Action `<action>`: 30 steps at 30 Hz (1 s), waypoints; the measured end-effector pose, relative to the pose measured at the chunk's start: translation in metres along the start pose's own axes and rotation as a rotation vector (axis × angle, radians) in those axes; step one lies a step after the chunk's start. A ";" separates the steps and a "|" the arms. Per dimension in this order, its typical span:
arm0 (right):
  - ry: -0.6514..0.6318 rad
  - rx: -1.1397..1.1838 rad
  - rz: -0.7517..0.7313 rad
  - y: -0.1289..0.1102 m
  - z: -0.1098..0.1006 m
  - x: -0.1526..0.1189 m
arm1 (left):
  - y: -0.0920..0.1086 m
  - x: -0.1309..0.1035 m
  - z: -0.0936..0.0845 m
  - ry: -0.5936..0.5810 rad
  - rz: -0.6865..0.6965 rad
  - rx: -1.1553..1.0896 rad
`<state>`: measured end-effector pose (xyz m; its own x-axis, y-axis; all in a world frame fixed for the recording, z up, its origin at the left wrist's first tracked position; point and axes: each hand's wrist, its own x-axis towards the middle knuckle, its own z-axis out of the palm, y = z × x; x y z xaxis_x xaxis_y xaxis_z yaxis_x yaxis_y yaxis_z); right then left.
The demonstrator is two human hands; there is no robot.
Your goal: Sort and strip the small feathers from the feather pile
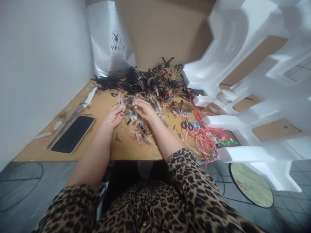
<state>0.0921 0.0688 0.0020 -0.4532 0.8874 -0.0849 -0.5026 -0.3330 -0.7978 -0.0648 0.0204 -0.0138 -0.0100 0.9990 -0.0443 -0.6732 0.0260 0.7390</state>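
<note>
Over the middle of the tan table (102, 150), my left hand (114, 116) is closed in a pinch on a small pale feather (120, 101). Just to its right my right hand (143, 109) pinches another light grey feather (136, 98) between thumb and fingers. Below and between the hands lies a loose heap of small feathers (139, 124) mixed with reddish strands. Behind them is a large pile of black feathers (136, 81), with a bundle of brown feathers (171, 79) at its right.
A dark phone (73, 134) lies at the left beside a thin rod (65, 124). A silver bag (109, 45) stands at the back. Pink-red strings (206, 139) and scissors (187, 125) lie at the right, next to tall white foam pieces (233, 38) overhanging the table edge.
</note>
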 end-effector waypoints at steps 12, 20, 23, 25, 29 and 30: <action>-0.186 0.028 0.219 0.008 0.003 -0.003 | -0.006 -0.001 0.000 -0.094 0.063 0.215; -0.046 -0.324 0.002 0.010 -0.001 0.001 | -0.007 0.003 -0.006 0.002 -0.027 0.250; -0.068 -0.452 -0.086 0.010 -0.005 0.003 | -0.008 0.003 -0.007 -0.003 -0.070 0.269; -0.085 -0.504 -0.126 0.011 -0.007 0.004 | -0.008 0.002 -0.006 -0.003 -0.081 0.283; -0.098 -0.552 -0.168 0.012 -0.007 0.003 | -0.008 0.000 -0.003 0.019 -0.087 0.323; -0.098 -0.552 -0.169 0.012 -0.006 0.003 | -0.008 0.000 -0.002 0.023 -0.088 0.334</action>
<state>0.0892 0.0695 -0.0111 -0.4798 0.8711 0.1049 -0.1276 0.0490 -0.9906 -0.0612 0.0197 -0.0206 0.0178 0.9913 -0.1302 -0.3928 0.1266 0.9108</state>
